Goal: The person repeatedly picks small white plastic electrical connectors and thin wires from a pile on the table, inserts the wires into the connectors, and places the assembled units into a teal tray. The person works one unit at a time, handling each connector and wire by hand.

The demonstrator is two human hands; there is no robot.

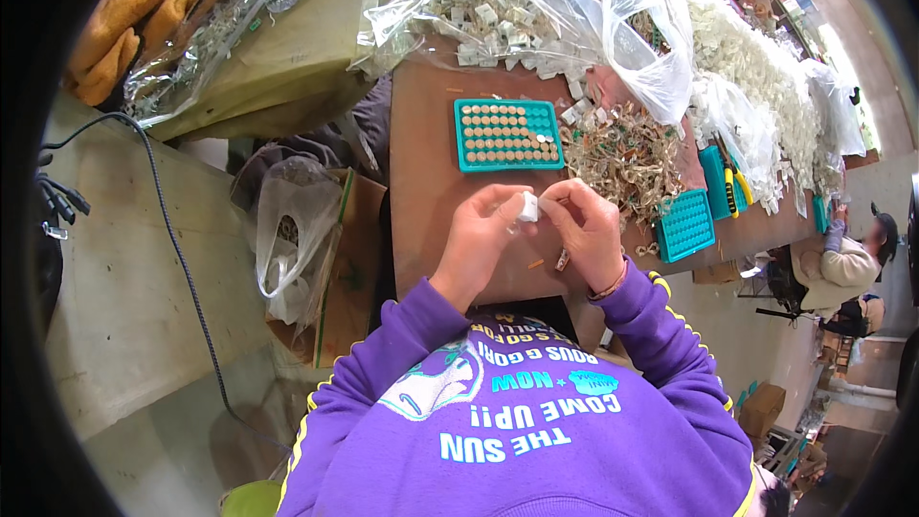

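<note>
Over the near part of the brown table (421, 153), my left hand (477, 241) pinches a small white plastic block (528, 208) between thumb and fingers. Against the block's right side, the fingertips of my right hand (591, 235) are pressed together; what lies between them is too small to make out. A short narrow object (563, 259) shows just below my right palm, and whether that hand holds it is unclear. Beyond my hands sits a teal tray (462, 155) with rows of round tan pieces, its upper right pockets unfilled.
A tangled heap of thin metallic-looking scraps (622, 158) lies to the right, beside another teal tray (687, 226). White blocks (488, 19) are piled at the back under clear plastic. Yellow-handled pliers (735, 190) rest farther right. Another person (833, 268) works at the right.
</note>
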